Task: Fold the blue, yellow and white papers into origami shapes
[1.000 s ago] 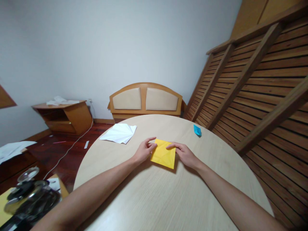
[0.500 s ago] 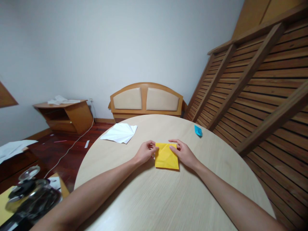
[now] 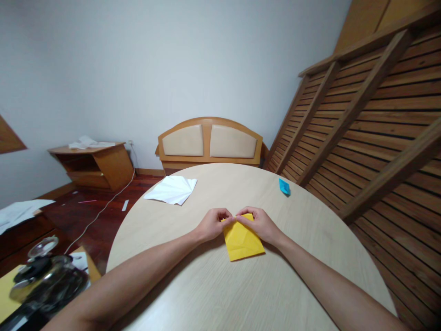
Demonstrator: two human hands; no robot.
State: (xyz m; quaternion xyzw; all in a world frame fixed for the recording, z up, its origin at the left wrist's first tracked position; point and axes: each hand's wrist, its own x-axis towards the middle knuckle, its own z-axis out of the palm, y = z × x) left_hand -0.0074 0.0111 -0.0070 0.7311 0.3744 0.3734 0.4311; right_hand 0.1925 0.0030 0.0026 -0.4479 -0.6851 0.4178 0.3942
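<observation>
A yellow folded paper (image 3: 243,243), roughly square and creased, is tilted over the middle of the round table. My left hand (image 3: 216,224) pinches its far edge near the left corner. Close beside it, my right hand (image 3: 259,224) grips the same far edge, thumb on top and the curled fingers behind the paper. Both thumbs almost meet at the middle of that edge. The fingertips under the paper are hidden.
A creased white sheet (image 3: 173,190) lies at the table's far left, and a small blue folded paper (image 3: 284,187) at the far right. The pale round table (image 3: 193,289) stands before a headboard (image 3: 209,140). Wooden slats (image 3: 372,119) lean at the right.
The yellow paper has come nearer to me and turned slightly. Both hands have closed in along its far edge, from the sides toward its middle.
</observation>
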